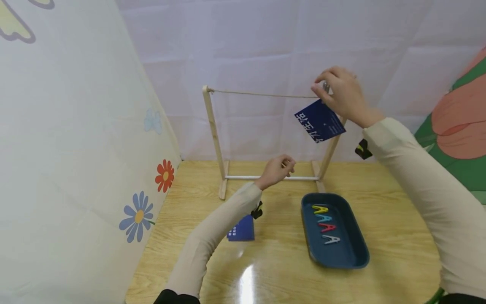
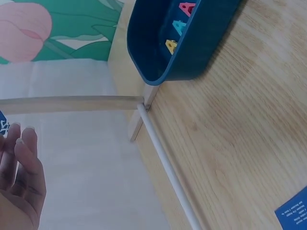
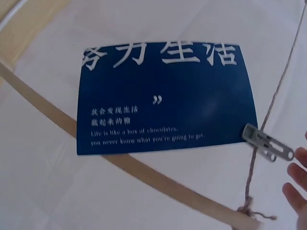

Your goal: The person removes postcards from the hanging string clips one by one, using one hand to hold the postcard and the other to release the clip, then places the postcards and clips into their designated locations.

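Observation:
A blue card point(image 3: 163, 100) with white lettering hangs tilted near the right end of a twine line point(image 1: 262, 93). A grey clip point(image 3: 266, 142) sits at the card's corner, across the twine. Around the clip's outer end are the spread, bent fingers of my right hand point(image 1: 343, 93); they do not visibly pinch it. My left hand point(image 1: 279, 171) hovers lower, before the wooden frame point(image 1: 214, 131), its fingers loosely curled with nothing between them. Below, more blue cards point(image 1: 243, 230) lie on the table, partly hidden by the left sleeve.
A dark blue tray point(image 1: 358, 253) stands at the right of the wooden table point(image 1: 281, 257), holding several A-shaped clips point(image 1: 326, 227) in different colours. A white bar point(image 1: 250, 177) joins the frame's feet. White cloth point(image 1: 243, 50) hangs behind, and a flower-printed panel point(image 1: 76, 147) stands left.

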Action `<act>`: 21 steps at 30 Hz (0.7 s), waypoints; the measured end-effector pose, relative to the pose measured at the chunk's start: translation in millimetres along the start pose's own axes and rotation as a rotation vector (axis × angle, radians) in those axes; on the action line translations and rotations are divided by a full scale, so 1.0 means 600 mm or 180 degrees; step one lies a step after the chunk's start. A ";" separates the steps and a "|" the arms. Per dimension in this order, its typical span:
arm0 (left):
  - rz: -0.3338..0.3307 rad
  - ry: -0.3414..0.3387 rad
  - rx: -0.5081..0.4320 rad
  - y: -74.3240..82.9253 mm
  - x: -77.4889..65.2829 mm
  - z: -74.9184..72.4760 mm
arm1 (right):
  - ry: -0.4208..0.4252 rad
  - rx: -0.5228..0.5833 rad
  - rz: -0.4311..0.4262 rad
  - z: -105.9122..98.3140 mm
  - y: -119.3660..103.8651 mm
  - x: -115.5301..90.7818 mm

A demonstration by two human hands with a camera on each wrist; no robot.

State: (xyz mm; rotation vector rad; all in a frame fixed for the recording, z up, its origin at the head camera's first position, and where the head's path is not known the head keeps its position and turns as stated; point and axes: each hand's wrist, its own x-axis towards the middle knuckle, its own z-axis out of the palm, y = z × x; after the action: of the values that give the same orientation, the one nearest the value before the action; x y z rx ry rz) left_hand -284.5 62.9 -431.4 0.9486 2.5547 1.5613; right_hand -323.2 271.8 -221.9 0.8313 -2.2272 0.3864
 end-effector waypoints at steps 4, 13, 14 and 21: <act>-0.0023 -0.0024 -0.0038 0.001 0.000 0.001 | -0.0371 -0.0116 0.0284 -0.013 0.019 0.010; -0.0059 -0.0074 -0.0090 -0.001 -0.005 0.003 | -0.1013 -0.0133 0.0589 -0.026 0.053 0.009; -0.0063 -0.0076 -0.0104 -0.002 -0.006 0.003 | -0.1043 -0.0126 0.0595 -0.027 0.054 0.007; -0.0111 -0.0083 -0.0120 -0.010 -0.012 0.010 | -0.1237 -0.0071 0.0663 -0.028 0.049 0.005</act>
State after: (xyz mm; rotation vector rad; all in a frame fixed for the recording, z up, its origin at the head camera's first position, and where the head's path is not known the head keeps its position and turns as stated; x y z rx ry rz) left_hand -279.6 62.3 -441.4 0.9095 2.5010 1.5715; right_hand -335.6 300.7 -208.9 0.7099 -2.6868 0.3166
